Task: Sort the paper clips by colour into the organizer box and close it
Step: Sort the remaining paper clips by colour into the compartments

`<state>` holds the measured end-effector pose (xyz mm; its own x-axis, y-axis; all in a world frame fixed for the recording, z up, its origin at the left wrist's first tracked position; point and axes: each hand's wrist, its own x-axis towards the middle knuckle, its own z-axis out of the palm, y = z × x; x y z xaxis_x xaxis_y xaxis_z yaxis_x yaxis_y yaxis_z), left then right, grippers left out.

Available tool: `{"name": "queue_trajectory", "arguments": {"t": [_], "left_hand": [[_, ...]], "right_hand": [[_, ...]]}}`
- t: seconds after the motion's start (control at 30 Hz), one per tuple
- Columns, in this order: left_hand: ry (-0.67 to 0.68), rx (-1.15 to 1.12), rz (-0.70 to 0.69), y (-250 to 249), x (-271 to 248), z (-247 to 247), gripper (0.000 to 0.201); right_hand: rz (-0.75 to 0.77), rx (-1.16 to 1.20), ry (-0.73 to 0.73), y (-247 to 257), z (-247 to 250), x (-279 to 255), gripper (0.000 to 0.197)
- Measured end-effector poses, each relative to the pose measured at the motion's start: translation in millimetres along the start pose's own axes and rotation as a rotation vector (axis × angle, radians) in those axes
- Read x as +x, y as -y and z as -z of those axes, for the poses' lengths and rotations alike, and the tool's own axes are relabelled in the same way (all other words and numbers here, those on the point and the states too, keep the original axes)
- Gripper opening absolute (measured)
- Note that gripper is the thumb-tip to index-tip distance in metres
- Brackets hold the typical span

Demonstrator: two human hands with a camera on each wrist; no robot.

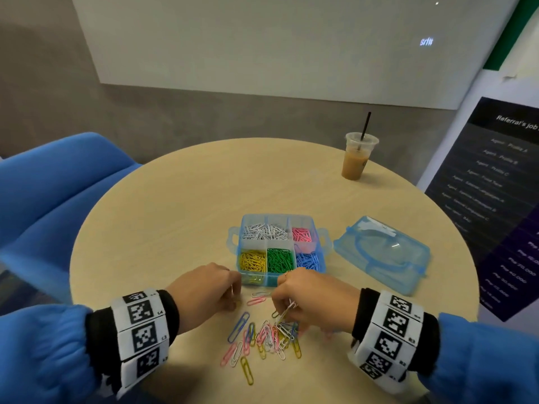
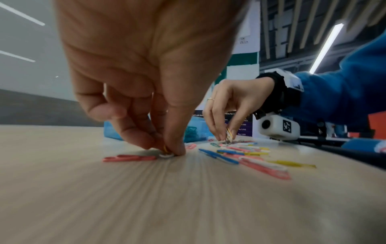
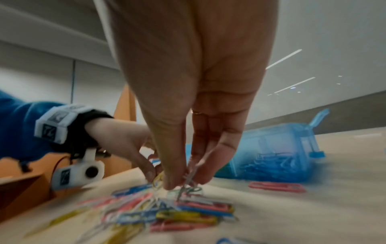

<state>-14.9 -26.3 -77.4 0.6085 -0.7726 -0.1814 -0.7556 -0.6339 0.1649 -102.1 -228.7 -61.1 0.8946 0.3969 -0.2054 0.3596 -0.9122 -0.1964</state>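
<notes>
Though blurred in both wrist views and too tangled for a count, loose paper clips heaped on the bench between the wrists, just before the open organizer box: five filled compartments, white, pink, yellow, green, blue. Left hand pinching a yellow clip against the bench; right hand pinching a small bunch, colours unclear. One lid lying right of the box, one drink cup near the far edge.

An office meeting corner is showing itself: a round table, blue armchair, wall whiteboard, job-referral poster and iced coffee.
</notes>
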Motion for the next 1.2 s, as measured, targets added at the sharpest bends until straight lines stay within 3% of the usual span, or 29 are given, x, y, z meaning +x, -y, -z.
{"name": "queue_trajectory", "arguments": {"t": [0.13, 0.37, 0.5, 0.7, 0.97, 1.2], "left_hand": [[0.039, -0.07, 0.042, 5.6, 1.9, -2.8, 0.013], [0.091, -0.017, -0.039, 1.1, -1.9, -2.6, 0.006], [0.109, -0.174, -0.064, 3.0, -0.3, -0.6, 0.022], [0.033, -0.35, -0.094, 3.5, 0.2, -1.2, 0.026], [-0.073, -0.371, -0.012, -2.4, 1.8, 1.8, 0.032], [-0.036, -0.358, -0.142, -9.8, 2.3, -0.6, 0.027]], "right_hand": [[-0.02, 0.15, -0.044, -6.8, 6.0, -7.3, 0.012], [-0.115, 0.366, -0.162, -17.0, 10.9, -19.9, 0.012], [-0.144, 0.422, -0.172, -20.1, 6.9, -22.5, 0.009], [-0.171, 0.494, -0.157, -23.8, 1.0, -22.7, 0.01], [-0.207, 0.531, -0.191, -26.1, -6.7, -22.4, 0.009], [-0.221, 0.805, -0.154, -22.5, -4.4, -24.1, 0.003]]}}
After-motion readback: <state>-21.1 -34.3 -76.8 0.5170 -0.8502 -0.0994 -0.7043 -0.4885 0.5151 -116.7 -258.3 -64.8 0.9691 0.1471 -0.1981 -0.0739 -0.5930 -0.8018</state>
